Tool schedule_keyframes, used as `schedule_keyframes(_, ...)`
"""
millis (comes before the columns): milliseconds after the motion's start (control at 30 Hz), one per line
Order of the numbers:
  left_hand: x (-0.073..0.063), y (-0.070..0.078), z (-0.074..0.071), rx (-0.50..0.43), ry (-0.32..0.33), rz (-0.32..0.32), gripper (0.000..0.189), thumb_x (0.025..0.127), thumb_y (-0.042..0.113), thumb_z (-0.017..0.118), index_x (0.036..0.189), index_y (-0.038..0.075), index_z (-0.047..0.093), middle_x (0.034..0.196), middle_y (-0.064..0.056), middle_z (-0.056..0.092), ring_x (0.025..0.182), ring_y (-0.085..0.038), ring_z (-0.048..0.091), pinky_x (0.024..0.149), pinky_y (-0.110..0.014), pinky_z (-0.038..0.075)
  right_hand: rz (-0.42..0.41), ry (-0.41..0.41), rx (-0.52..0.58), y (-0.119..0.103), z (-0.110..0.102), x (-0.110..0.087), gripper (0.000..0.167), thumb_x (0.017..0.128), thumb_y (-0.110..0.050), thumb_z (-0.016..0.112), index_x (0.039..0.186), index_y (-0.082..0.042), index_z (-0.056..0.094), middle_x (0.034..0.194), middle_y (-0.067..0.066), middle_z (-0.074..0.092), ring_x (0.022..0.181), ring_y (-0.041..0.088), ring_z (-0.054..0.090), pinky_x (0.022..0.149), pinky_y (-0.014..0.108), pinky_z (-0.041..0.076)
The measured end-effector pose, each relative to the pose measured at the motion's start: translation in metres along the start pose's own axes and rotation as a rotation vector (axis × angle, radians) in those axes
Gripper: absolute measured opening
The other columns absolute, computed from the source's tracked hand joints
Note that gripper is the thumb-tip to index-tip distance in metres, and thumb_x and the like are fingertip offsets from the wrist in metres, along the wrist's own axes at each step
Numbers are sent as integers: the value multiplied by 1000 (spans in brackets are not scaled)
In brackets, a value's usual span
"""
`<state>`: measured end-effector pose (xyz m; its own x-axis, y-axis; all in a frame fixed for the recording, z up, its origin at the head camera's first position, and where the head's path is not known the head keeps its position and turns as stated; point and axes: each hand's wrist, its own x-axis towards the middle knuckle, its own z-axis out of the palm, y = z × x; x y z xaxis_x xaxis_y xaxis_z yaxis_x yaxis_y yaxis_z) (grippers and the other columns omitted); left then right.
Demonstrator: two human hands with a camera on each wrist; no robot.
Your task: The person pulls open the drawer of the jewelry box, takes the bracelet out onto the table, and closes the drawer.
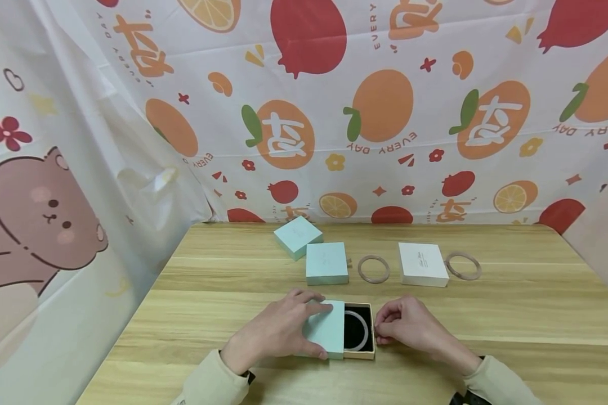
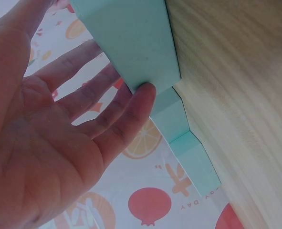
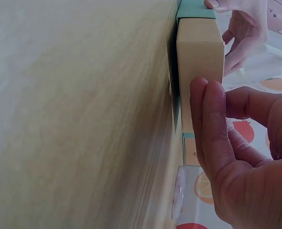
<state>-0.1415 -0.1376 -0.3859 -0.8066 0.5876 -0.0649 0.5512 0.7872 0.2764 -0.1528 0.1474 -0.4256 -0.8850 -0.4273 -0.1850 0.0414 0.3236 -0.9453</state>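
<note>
Left grip (image 1: pixel 285 326) spans and holds the sleeve (image 1: pixel 335 329); right grip (image 1: pixel 410 326) touches the tray (image 1: pixel 360 355), pinch unclear. Probably light, stiff card; hold by sides.

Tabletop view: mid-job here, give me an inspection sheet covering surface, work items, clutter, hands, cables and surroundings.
Surface: wood-grain table.
Work items: mint cover with its tray partly out; a bangle lies on the black lining, partly under the cover.
Clutter: behind, two mint boxes, a white box and two loose rings.
Hands: left hand holds the cover; right hand has fingertips at the tray's end, any pinch unclear.
Cables: nothing seen.
Surroundings: fruit-print cloth behind, bear-print cloth left.
</note>
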Motion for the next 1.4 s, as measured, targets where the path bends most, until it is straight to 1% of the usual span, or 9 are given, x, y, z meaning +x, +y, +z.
schedule_keyframes(300,-1,1,-1,-10,-2,-3,77,74,55,87,140,22,64,146,-3,58,130,-26,54,93,-46,57,11,2,-1,1,-3,-2,7,85,0,68,89,3,72,77,10,73,73,18,72,66,26,60)
schedule_keyframes(600,-1,2,0,-5,-5,-11,77,74,55,87,140,22,64,146,-3,58,129,-26,53,93,-46,58,36,6,-19,3,-8,-4,7,87,-3,68,90,1,73,78,10,74,72,17,70,64,26,58)
schedule_keyframes(800,0,1,1,6,9,5,76,73,54,88,139,22,65,145,-3,59,127,-25,54,87,-43,59,25,-2,7,2,-13,-5,8,86,-1,67,89,5,72,78,12,73,73,19,72,66,28,60)
schedule_keyframes(967,-1,0,0,9,12,1,77,73,54,88,139,22,65,145,-3,58,126,-25,55,85,-43,59,32,-11,22,2,-16,-6,9,85,0,67,90,6,72,77,10,73,74,18,73,68,29,61)
schedule_keyframes(1067,-1,0,0,7,12,3,77,73,54,88,139,22,65,145,-3,58,127,-25,54,85,-44,59,28,-37,21,3,-18,-6,9,86,0,67,91,6,71,77,9,71,73,18,72,67,28,61)
schedule_keyframes(1167,0,0,-1,7,14,10,77,74,54,88,139,22,65,145,-3,58,126,-25,54,85,-43,59,2,-64,-53,1,-21,-6,7,88,-2,68,91,4,70,76,8,70,69,18,71,64,28,60)
schedule_keyframes(1233,0,0,0,6,14,14,77,74,54,88,139,21,65,145,-3,58,127,-25,54,85,-43,59,-37,-63,-162,-3,-22,-6,5,89,-4,68,90,0,70,75,6,69,66,16,68,61,27,58)
schedule_keyframes(1300,1,0,0,5,14,14,77,74,54,88,139,21,65,145,-3,58,127,-25,54,85,-43,59,-85,-34,-301,-7,-23,-6,4,89,-6,67,87,-7,70,74,1,68,62,12,65,59,25,54)
schedule_keyframes(1400,1,0,0,3,11,11,77,74,54,88,140,21,65,145,-3,58,127,-25,54,85,-44,59,-160,47,-480,-13,-19,-5,9,89,-8,66,84,-16,69,73,-7,62,62,3,57,60,22,48)
